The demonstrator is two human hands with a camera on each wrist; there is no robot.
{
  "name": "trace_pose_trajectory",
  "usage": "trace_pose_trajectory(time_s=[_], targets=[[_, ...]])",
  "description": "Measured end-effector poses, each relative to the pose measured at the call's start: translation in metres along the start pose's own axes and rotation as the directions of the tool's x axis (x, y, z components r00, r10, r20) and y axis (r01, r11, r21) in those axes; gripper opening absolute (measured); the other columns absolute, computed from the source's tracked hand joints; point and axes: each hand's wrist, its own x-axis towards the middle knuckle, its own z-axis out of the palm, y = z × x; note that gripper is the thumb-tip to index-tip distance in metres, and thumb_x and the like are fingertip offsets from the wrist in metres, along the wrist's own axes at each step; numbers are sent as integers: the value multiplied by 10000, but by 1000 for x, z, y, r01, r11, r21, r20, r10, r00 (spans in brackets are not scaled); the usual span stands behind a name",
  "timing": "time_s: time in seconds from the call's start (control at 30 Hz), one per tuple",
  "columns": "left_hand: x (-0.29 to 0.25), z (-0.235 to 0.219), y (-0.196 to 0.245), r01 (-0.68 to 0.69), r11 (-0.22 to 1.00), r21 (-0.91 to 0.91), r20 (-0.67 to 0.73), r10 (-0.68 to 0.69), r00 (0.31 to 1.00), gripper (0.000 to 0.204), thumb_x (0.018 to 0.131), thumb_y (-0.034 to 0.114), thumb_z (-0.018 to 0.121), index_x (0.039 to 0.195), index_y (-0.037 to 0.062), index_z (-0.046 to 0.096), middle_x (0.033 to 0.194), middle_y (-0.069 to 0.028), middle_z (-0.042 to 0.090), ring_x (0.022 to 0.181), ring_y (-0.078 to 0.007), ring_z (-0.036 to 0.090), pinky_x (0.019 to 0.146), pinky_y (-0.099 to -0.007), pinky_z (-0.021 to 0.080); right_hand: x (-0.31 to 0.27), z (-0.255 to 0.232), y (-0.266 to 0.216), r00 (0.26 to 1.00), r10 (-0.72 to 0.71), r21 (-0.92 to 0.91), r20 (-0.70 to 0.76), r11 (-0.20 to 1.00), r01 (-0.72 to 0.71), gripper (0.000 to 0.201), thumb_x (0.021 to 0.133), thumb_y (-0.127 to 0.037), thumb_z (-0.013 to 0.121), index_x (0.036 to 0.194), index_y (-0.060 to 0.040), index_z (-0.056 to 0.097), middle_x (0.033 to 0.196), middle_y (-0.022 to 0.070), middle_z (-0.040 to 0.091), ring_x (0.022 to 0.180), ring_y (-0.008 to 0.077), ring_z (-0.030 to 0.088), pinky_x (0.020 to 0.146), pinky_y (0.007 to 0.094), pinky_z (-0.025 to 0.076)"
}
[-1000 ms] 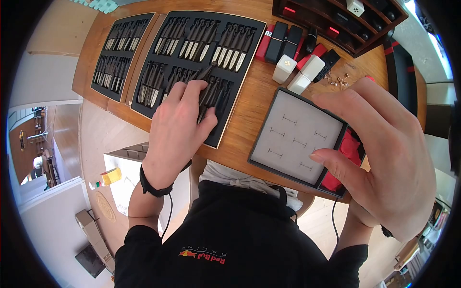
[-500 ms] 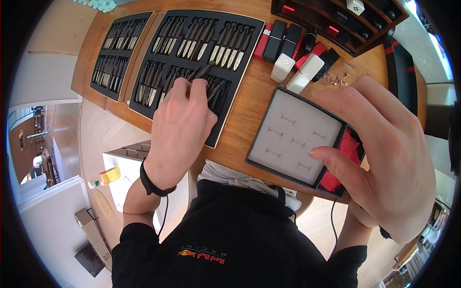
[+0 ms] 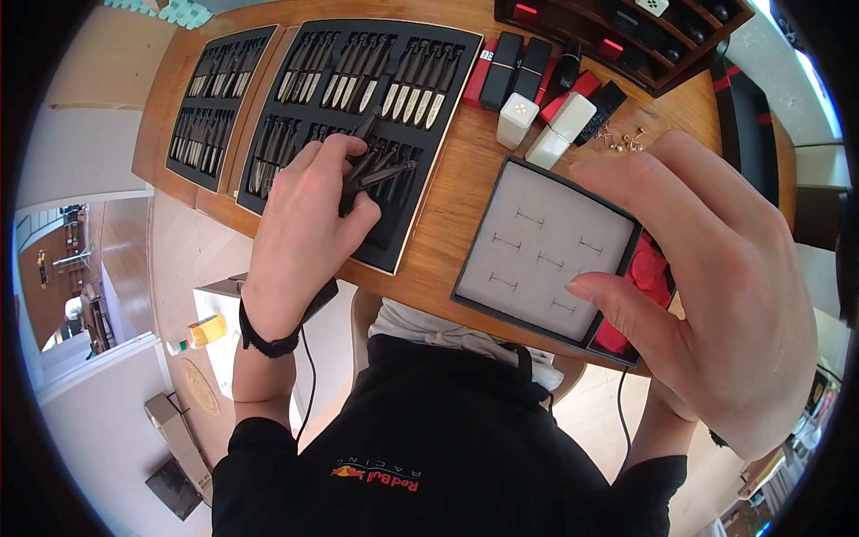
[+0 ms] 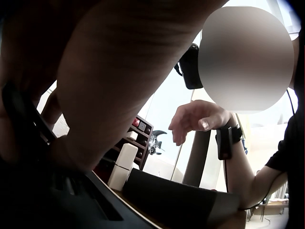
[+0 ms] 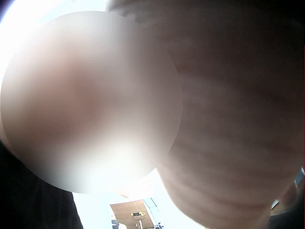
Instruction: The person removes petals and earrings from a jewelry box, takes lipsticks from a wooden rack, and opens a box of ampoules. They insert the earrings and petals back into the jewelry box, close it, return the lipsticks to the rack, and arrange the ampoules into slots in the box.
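My left hand is over the near right part of a large black tray. Its thumb and fingers pinch several slim dark sticks, which lie tilted across their slots. Similar dark sticks with pale, lettered ends fill the other slots. In the left wrist view the hand is dark and close, with a black stick between the fingers. My right hand hovers over the right side of a shallow box with a slitted grey foam insert. Its fingers are loosely bent and hold nothing.
A second, smaller tray lies to the left. Behind the box stand white tubes, black tubes and a red tube. Small gold pieces lie beside them. A dark wooden rack stands at the back.
My left hand has drawn back to the left, and the pinched sticks now lie more slanted across the tray. The right hand has hardly moved.
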Motion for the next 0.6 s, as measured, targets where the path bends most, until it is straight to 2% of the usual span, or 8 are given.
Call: trace_pose_trajectory(time_s=[0.13,0.2,0.33,0.4,0.6], targets=[[2,-3,7,26,998,54,51,-28,998,430,796,31,727,1218,4,647,1033,-171,678,932,-339,700,838,-423,570,1,-2,0,1000,13,4,24,1000,-13,513,748,-115,877,1196,10,661,983,160,615,883,338,680,737,399,557],[2,0,6,-26,977,211,29,20,999,418,808,38,745,1207,-6,631,1018,-200,663,919,-399,707,818,-466,581,0,1,0,1000,14,-12,14,1000,-14,506,761,-140,875,1196,4,661,977,158,617,883,331,684,725,390,561],[3,5,9,-38,964,262,36,30,999,442,803,46,763,1213,-10,609,1011,-194,657,923,-398,712,816,-463,588,-1,2,0,999,31,-13,6,999,-31,501,764,-152,876,1191,0,661,975,155,618,883,326,689,715,384,564],[3,7,11,-60,928,368,29,53,998,462,798,40,779,1215,-28,591,1010,-198,660,923,-392,716,809,-457,589,0,1,1,999,36,20,27,999,-36,495,765,-149,877,1188,-6,663,977,153,619,882,328,693,714,381,566],[6,9,5,-27,959,281,19,23,1000,493,773,17,759,1225,13,561,1087,-215,691,968,-417,710,827,-474,571,0,3,-1,999,35,-4,9,999,-35,489,764,-136,878,1184,-5,664,981,155,616,878,325,687,722,385,567]])
